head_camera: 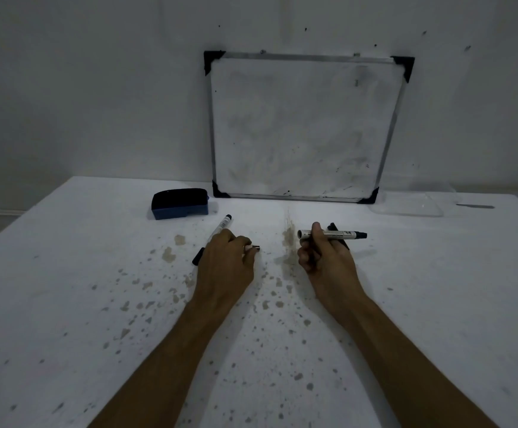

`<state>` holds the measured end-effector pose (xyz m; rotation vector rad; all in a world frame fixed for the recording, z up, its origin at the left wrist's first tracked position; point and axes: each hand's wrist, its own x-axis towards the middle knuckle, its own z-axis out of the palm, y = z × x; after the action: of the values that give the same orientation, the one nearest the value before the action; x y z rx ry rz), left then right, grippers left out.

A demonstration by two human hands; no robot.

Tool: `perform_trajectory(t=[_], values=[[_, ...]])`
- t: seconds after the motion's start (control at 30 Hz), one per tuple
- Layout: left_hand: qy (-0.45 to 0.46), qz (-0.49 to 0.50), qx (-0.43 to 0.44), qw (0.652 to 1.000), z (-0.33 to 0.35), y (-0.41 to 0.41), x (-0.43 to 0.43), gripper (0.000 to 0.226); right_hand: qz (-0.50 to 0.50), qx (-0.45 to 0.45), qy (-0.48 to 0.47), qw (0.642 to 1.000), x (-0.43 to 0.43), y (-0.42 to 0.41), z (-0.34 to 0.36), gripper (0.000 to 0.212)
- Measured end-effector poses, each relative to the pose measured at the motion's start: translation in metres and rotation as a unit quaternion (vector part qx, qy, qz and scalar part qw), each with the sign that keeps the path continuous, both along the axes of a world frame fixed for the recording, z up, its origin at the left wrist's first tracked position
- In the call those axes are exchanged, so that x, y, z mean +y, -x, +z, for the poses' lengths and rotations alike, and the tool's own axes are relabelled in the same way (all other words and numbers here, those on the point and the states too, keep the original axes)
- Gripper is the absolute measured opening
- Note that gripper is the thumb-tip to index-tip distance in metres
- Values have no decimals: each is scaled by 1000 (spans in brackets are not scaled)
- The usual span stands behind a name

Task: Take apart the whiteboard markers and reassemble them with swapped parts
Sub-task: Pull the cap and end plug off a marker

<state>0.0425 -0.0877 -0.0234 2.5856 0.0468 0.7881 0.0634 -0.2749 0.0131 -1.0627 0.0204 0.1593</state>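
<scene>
Hands well apart, both low over the table. The left hand (pixel 227 257) is knuckles-up with its fingers curled; thumb and forefinger pinch a small silvery plug (pixel 254 249) with a dark end. Under this hand lies a white-barrelled marker (pixel 223 225) with black ends, set on a slant; contact with the hand cannot be told.

The right hand (pixel 322 254) grips a silver-grey marker barrel (pixel 338 234), held level, with the black nib end to the right and the hollow open end to the left. A black plastic piece (pixel 333 227) shows just behind its fingers; held or lying, I cannot tell.

Beneath is a white table (pixel 97 304) spotted with brown stains. A blue block eraser (pixel 180 203) with black felt sits beyond the left hand. A metal-framed whiteboard (pixel 307 128) with black corners leans on the wall. A clear shallow plastic tray (pixel 406 208) sits just beside the board's lower right corner; its contents cannot be made out in the dim light. A thin grey strip (pixel 475 207) lies right of the tray.
</scene>
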Motion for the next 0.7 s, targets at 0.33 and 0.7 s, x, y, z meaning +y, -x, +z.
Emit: perform_trajectory(t=[0.33,0.7], values=[[464,-109,125,870,31,12,-47,28,14,31,-31,999,-1,-1,2,24],[840,-210,237,441,24,7,-33,64,29,-286,379,880,13,41,6,19]])
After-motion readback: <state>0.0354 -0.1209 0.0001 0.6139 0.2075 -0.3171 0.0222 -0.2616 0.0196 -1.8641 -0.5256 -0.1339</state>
